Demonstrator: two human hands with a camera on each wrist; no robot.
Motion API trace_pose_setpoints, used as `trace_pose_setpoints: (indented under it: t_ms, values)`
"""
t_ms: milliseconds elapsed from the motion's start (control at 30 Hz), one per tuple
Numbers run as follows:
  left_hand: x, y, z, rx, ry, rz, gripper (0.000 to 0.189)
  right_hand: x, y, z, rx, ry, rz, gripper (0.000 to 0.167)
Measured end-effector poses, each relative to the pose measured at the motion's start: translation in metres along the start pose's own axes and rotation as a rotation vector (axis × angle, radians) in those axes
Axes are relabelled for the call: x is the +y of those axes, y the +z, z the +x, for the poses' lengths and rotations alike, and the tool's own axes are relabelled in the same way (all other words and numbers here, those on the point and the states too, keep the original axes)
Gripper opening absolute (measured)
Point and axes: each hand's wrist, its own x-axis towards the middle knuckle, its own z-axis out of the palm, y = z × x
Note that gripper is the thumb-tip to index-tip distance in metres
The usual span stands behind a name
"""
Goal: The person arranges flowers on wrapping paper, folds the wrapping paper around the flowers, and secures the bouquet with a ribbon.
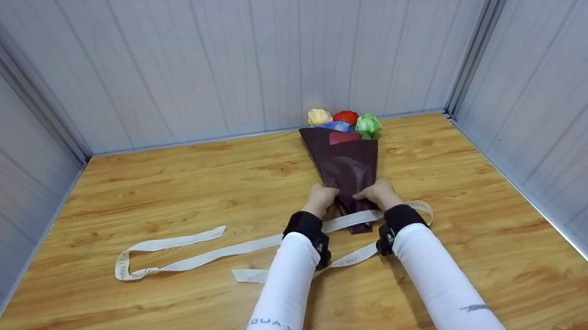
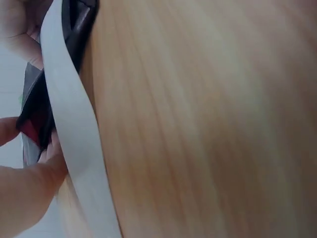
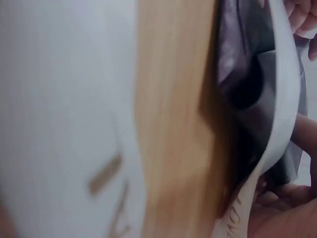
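Note:
A bouquet in dark maroon wrapping paper (image 1: pixel 349 163) lies on the table, its cream, red, blue and green flowers (image 1: pixel 337 122) pointing to the back wall. My left hand (image 1: pixel 321 197) grips the narrowing lower part of the paper from the left; in the left wrist view its thumb and fingers (image 2: pixel 29 193) pinch an edge with a red inside. From the opposite side my right hand (image 1: pixel 382 194) holds the paper, thumb on top, its fingers (image 3: pixel 282 213) curled beneath. A white printed ribbon (image 1: pixel 253 247) crosses over the wrap's bottom end, just below both hands.
The ribbon's left end doubles back in a loop on the wooden table (image 1: pixel 179 310). Its other stretch curves round past the right wrist and returns under the left forearm. Grey panel walls (image 1: pixel 228 60) enclose the table at the back and both sides.

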Motion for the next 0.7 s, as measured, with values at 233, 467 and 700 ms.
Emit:
trace_pose_setpoints:
  t_ms: [233, 467, 700]
  values:
    - [0.024, 0.0, -0.032, -0.077, -0.038, -0.136, 0.058, 0.023, 0.008, 0.053, 0.007, 0.049, 0.019, 0.065]
    - [0.013, 0.011, -0.022, -0.071, 0.114, -0.085, 0.066, 0.088, 0.032, 0.152, -0.051, 0.0, 0.208, 0.055]
    - [0.029, -0.003, -0.049, -0.057, 0.291, -0.231, 0.055, 0.024, 0.006, 0.033, -0.135, 0.002, 0.411, 0.053]
